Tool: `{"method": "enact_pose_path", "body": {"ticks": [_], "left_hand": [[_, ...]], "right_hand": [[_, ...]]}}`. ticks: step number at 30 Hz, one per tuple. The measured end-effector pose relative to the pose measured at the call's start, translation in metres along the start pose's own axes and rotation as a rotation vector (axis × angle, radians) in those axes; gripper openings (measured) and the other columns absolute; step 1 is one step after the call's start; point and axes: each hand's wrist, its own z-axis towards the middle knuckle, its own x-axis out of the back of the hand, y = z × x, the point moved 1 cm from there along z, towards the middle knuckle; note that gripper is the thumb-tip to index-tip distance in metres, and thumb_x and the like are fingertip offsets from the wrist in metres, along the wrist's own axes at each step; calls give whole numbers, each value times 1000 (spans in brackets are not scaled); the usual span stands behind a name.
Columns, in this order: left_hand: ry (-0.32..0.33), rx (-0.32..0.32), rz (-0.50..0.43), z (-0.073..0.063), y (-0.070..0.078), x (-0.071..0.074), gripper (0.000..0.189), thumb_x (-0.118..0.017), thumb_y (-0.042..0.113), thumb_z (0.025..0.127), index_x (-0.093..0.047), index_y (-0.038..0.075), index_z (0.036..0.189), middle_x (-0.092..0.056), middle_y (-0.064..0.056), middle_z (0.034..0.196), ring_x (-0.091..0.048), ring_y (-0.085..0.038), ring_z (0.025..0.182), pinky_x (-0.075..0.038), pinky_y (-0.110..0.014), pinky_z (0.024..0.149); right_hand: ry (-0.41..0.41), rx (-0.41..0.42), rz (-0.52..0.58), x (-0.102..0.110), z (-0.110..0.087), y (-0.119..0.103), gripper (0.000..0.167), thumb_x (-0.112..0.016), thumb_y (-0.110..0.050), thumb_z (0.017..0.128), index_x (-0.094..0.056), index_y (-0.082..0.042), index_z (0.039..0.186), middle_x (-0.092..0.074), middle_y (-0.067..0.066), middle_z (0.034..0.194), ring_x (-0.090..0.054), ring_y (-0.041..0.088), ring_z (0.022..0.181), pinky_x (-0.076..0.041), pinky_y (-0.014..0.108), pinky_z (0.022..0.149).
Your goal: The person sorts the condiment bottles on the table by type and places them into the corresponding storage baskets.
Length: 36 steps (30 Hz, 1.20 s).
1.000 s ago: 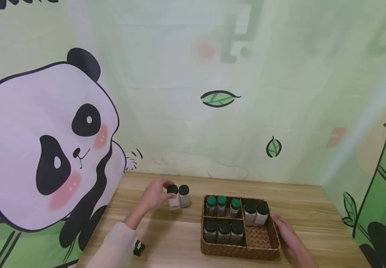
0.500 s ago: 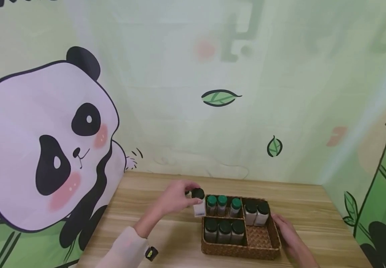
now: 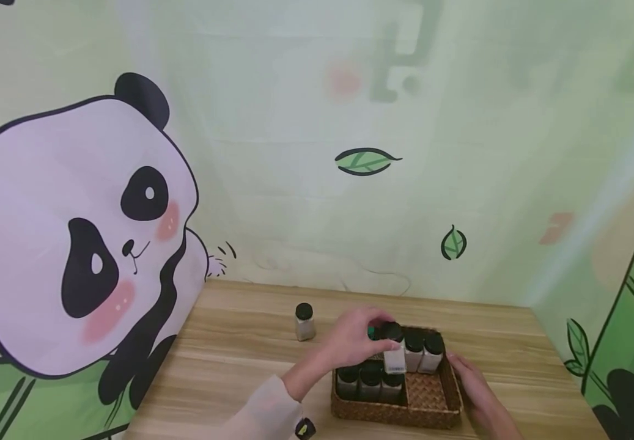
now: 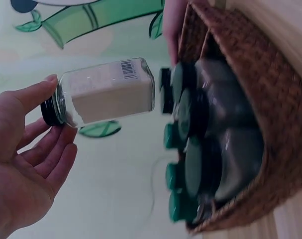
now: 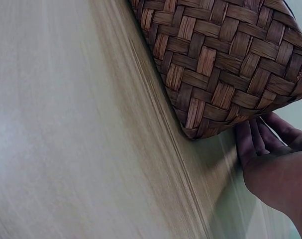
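Note:
My left hand [image 3: 350,339] pinches a glass jar [image 3: 395,359] by its black lid, thumb on one side and fingers on the other. White-looking contents and a barcode label show on this jar in the left wrist view. It hangs above a woven basket [image 3: 390,412], beside two black-lidded jars [image 3: 422,354] in the right compartment. Against the basket's right wall rests my right hand [image 3: 476,385], its fingers fairly straight in the right wrist view. Black-lidded jars [image 3: 369,385] fill the front left compartment. Behind them stand green-lidded jars [image 4: 178,206], mostly hidden by my left hand in the head view.
One black-lidded jar [image 3: 304,324] stands alone on the wooden table [image 3: 228,354], left of the basket. The front part of the right compartment shows bare woven floor [image 3: 425,391]. A panda-printed cloth [image 3: 272,153] hangs behind the table.
My left hand has lifted one of the two jars on the table and carried it right, over the basket. The right hand stays at the basket's side.

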Motion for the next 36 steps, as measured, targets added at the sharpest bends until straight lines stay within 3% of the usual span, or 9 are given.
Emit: {"method": "enact_pose_path", "body": {"ticks": [5,12,19,27,32,36], "left_hand": [[-11,15,-8,11,5,-24,49,-79,47,95,-72,19,135,-71,10,129,-66,-4,113,-55,-25,94],[16,14,26,20,6,-53,47,-79,45,96,-72,20,135,-70,11,127,-66,-6,111,-55,-23,89],[19,52,42,23,4,-78,44,-83,43,93,-73,25,133,-69,15,123,-66,-3,110,-55,-22,88],[5,103,95,23,-5,-96,39,-86,39,91,-76,27,127,-70,15,120,-66,-4,110,-56,-24,88],[-8,126,156,25,-7,-103,37,-87,39,90,-77,28,124,-70,16,121,-66,-4,112,-56,-26,91],[-5,136,198,26,-9,-109,37,-88,38,90,-78,27,123,-70,16,119,-66,-4,111,-56,-25,91]], "right_hand": [[4,10,8,0,0,1,83,-46,-56,111,-29,7,162,-43,30,159,-54,27,130,-49,29,94],[8,28,45,1,-1,3,74,-47,-49,113,-32,5,162,-56,18,151,-61,15,118,-53,32,95],[20,29,70,1,-4,3,73,-49,-49,112,-36,5,160,-66,8,134,-64,17,113,-55,34,93],[16,31,49,1,-3,1,73,-47,-48,113,-34,4,162,-58,13,147,-60,11,114,-53,31,95],[10,24,50,0,-1,2,76,-48,-50,112,-33,6,161,-57,19,147,-61,18,117,-54,33,94],[1,19,13,1,0,0,83,-47,-56,111,-30,8,161,-46,30,155,-59,24,123,-52,32,94]]}}
